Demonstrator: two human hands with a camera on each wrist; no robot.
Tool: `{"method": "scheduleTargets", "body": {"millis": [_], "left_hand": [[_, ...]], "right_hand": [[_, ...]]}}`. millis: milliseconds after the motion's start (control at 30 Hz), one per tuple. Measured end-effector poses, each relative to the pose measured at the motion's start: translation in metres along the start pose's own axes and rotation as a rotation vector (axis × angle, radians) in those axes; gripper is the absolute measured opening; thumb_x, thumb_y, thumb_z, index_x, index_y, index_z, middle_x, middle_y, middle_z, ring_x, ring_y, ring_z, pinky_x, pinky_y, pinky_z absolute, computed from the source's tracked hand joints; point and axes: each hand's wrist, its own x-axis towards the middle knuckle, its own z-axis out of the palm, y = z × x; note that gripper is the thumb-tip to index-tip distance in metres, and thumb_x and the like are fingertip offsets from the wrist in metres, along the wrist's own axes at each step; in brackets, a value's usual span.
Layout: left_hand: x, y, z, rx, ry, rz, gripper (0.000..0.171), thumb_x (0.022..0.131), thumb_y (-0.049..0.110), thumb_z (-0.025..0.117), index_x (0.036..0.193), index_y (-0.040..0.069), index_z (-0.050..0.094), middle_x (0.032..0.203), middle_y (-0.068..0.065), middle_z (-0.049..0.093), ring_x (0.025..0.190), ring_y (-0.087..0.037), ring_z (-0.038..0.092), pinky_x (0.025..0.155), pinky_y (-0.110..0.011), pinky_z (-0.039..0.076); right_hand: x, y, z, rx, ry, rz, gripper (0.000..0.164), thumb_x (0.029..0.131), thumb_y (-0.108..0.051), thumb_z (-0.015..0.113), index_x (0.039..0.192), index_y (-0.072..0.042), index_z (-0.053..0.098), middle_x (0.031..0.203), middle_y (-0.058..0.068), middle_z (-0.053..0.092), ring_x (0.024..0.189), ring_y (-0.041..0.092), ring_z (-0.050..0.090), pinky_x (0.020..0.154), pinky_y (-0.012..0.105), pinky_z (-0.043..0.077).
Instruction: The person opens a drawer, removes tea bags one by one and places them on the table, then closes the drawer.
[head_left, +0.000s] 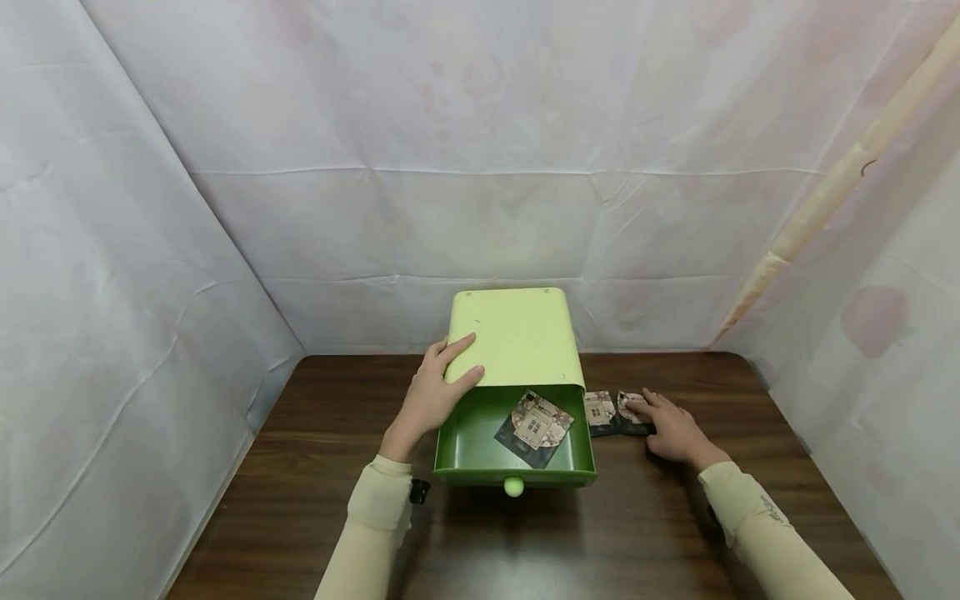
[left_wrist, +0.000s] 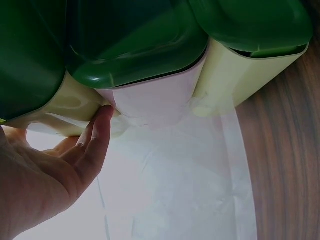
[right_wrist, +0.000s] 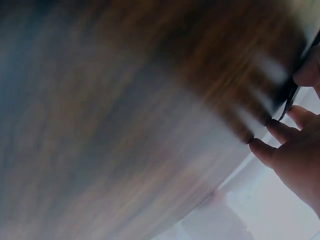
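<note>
A stacked drawer unit with a pale yellow-green top point(head_left: 517, 333) stands at the middle of the table. Its top green drawer point(head_left: 467, 442) is pulled out, and one flat dark sachet point(head_left: 540, 425) with a beige patterned label lies inside. My left hand point(head_left: 431, 396) rests against the unit's upper left edge, thumb and index finger on top. Right of the unit, two similar sachets lie side by side: one near sachet point(head_left: 600, 410) and one farther right sachet point(head_left: 630, 424). My right hand point(head_left: 673, 432) reaches over the latter, fingertips touching it. A dark edge point(right_wrist: 287, 97) shows near its fingers in the right wrist view.
Beneath the top tier, the left wrist view shows a pink tier point(left_wrist: 155, 95) and a cream tier point(left_wrist: 237, 70), both with green drawers. A round knob point(head_left: 513, 487) juts from the open drawer. White sheeting point(head_left: 487, 225) hangs around the dark wooden table point(head_left: 330, 500).
</note>
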Motion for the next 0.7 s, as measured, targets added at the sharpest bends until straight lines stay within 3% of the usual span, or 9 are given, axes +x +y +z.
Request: {"method": "scheduleTargets", "body": {"millis": [100,167,267,367,567,700], "left_hand": [[0.0,0.0,0.001,-0.006,0.0,0.002,0.061,0.087,0.071,0.052,0.143,0.054,0.037,0.154,-0.007,0.023,0.134,-0.042,0.033,0.094,-0.065,0.036],[0.0,0.0,0.001,-0.009,0.001,-0.001,0.061,0.086,0.072,0.052,0.143,0.054,0.037,0.154,-0.006,0.024,0.134,-0.042,0.033,0.094,-0.064,0.036],[0.0,0.0,0.002,-0.008,-0.002,0.005,0.062,0.086,0.071,0.052,0.144,0.053,0.037,0.154,-0.007,0.024,0.134,-0.042,0.033,0.094,-0.064,0.036],[0.001,0.0,0.002,-0.007,-0.005,0.013,0.061,0.087,0.071,0.052,0.144,0.052,0.037,0.155,-0.008,0.023,0.134,-0.042,0.033,0.094,-0.065,0.036],[0.002,0.0,0.001,-0.004,-0.004,0.013,0.061,0.088,0.07,0.052,0.144,0.053,0.037,0.155,-0.008,0.023,0.133,-0.043,0.034,0.094,-0.065,0.036],[0.002,-0.001,0.0,0.002,0.0,0.004,0.061,0.087,0.071,0.051,0.143,0.053,0.037,0.155,-0.008,0.023,0.133,-0.042,0.034,0.094,-0.064,0.036]], "right_hand": [[-0.003,0.001,0.0,-0.011,0.011,-0.02,0.072,0.072,0.012,0.06,0.142,-0.006,0.051,0.149,0.033,0.027,0.133,0.052,0.027,0.088,0.068,0.036],[-0.005,0.002,-0.001,-0.001,0.017,-0.028,0.073,0.072,0.014,0.059,0.142,-0.005,0.051,0.15,0.033,0.026,0.133,0.052,0.029,0.077,0.058,0.043],[-0.008,0.003,-0.003,0.022,0.03,-0.033,0.071,0.073,0.015,0.058,0.142,-0.003,0.049,0.15,0.033,0.025,0.13,0.053,0.031,0.062,0.044,0.038],[-0.01,0.001,-0.007,0.026,0.059,-0.027,0.066,0.077,0.013,0.059,0.141,0.001,0.048,0.149,0.033,0.027,0.126,0.053,0.036,0.06,0.04,0.035],[-0.008,-0.017,-0.024,-0.014,0.197,-0.07,0.053,0.085,0.003,0.066,0.136,0.003,0.051,0.141,0.031,0.041,0.12,0.048,0.046,0.077,0.052,0.045],[-0.006,-0.041,-0.039,-0.015,0.27,-0.124,0.047,0.086,0.001,0.066,0.132,0.002,0.055,0.134,0.027,0.049,0.121,0.045,0.045,0.09,0.06,0.041]]}}
